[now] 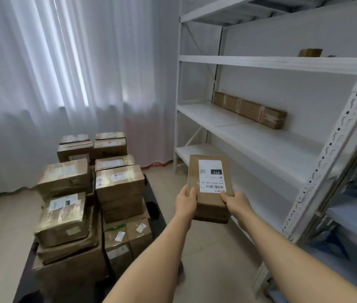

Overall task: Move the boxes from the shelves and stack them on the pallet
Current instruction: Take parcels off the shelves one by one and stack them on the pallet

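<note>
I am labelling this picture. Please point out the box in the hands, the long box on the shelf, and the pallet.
box in the hands [209,178]: head view, on its white label.
long box [249,109]: head view, on its front side.
pallet [154,209]: head view, on its bare black edge.

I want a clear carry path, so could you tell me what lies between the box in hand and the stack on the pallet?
In the head view, only bare floor and the pallet's dark edge separate the held box from the stack.

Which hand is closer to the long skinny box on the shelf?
Right. The right hand grips the labelled box's right side, below the long box on the shelf. The left hand grips its left side, toward the pallet stack.
</note>
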